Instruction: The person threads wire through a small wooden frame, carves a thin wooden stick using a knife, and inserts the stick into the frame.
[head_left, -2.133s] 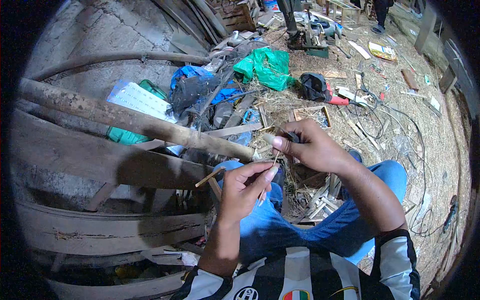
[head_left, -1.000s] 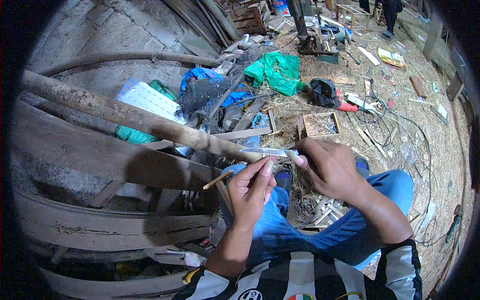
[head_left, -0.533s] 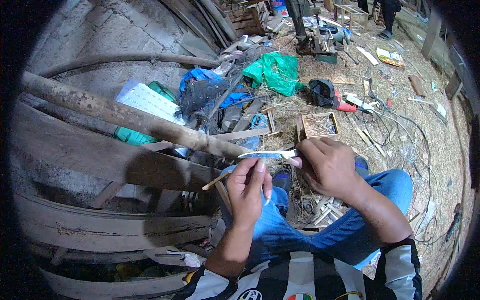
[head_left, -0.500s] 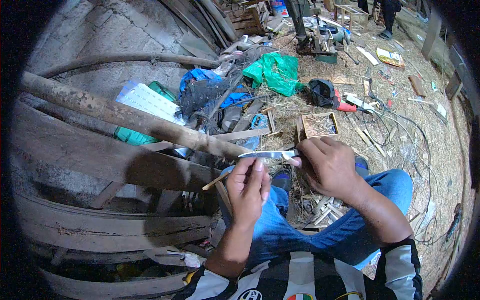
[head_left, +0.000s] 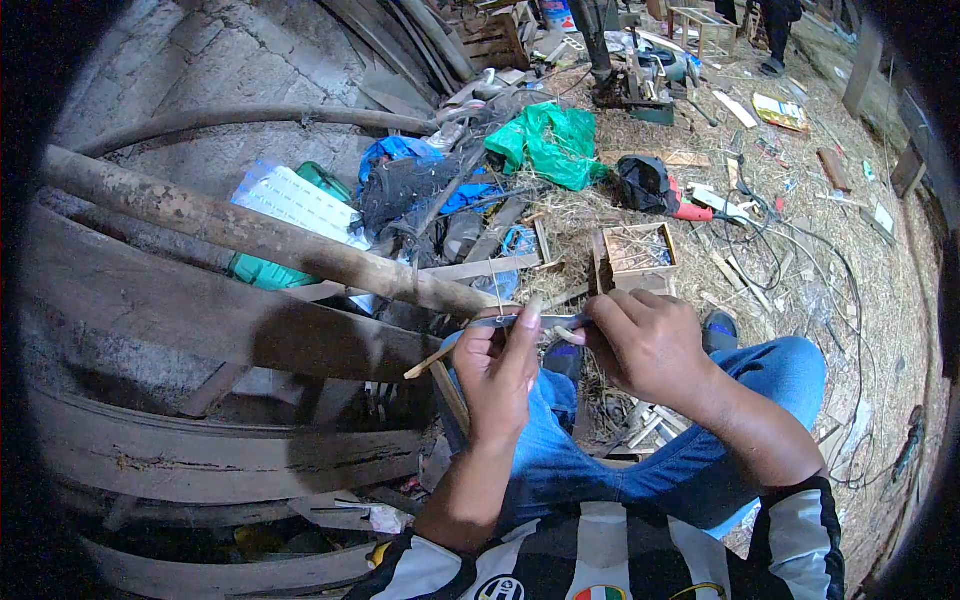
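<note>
My right hand [head_left: 650, 345] is closed round the handle of a small knife, whose blade [head_left: 568, 321] points left towards my other hand. My left hand [head_left: 497, 375] pinches a thin wooden stick [head_left: 497, 285] between thumb and fingers. The stick rises above the fingertips and crosses the blade there. My left thumb lies over part of the blade, and the knife's handle is mostly hidden in my right fist.
A round pole [head_left: 250, 235] and wooden slats [head_left: 200, 460] stand at the left. Beyond my hands are a small wooden box [head_left: 640, 255], a green bag [head_left: 550, 145] and a red and black power tool [head_left: 660, 190] with cables. A person's leg [head_left: 777, 35] shows at the top right.
The knife has come into my left hand's grip area, with its blade turned and now partly under my thumb. The thin stick now stands up above my left fingertips.
</note>
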